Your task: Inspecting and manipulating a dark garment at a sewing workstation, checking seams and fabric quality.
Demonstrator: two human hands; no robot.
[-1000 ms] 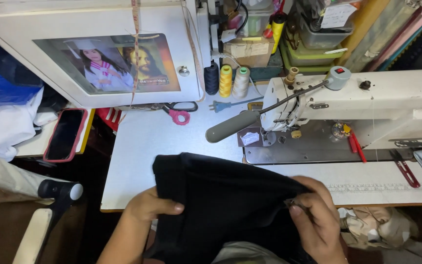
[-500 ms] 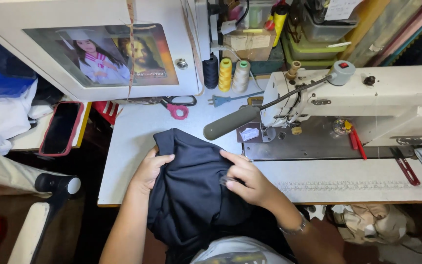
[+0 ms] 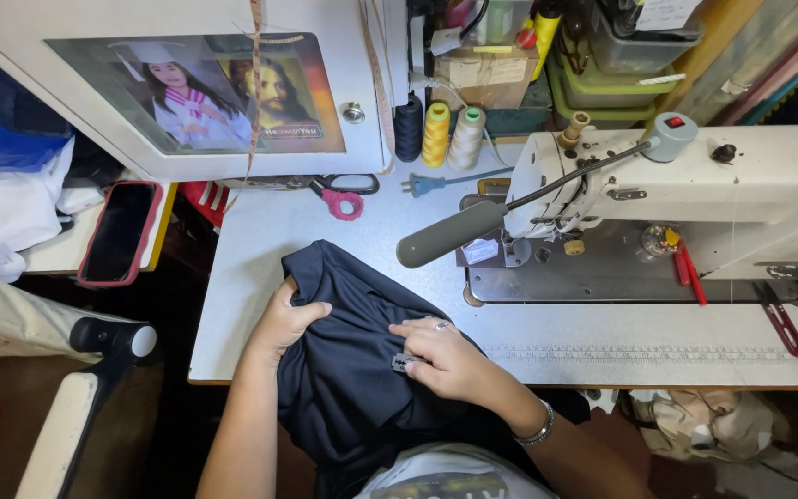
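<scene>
A dark navy garment (image 3: 353, 370) lies bunched on the front of the pale sewing table (image 3: 260, 249) and hangs over its edge toward my lap. My left hand (image 3: 286, 319) grips the cloth at its left side, fingers curled into a fold. My right hand (image 3: 441, 356) rests on the middle of the garment, with a ring on one finger and a bracelet at the wrist. It pinches a small grey piece (image 3: 404, 362) against the cloth.
A white sewing machine (image 3: 695, 199) stands at the right with a grey lamp arm (image 3: 450, 233) reaching left. Pink-handled scissors (image 3: 344, 199), thread cones (image 3: 436, 134) and a phone in a red case (image 3: 120, 231) lie behind and to the left.
The garment has been pushed further onto the table and to the left. My right hand has moved from the right edge of the cloth to its middle.
</scene>
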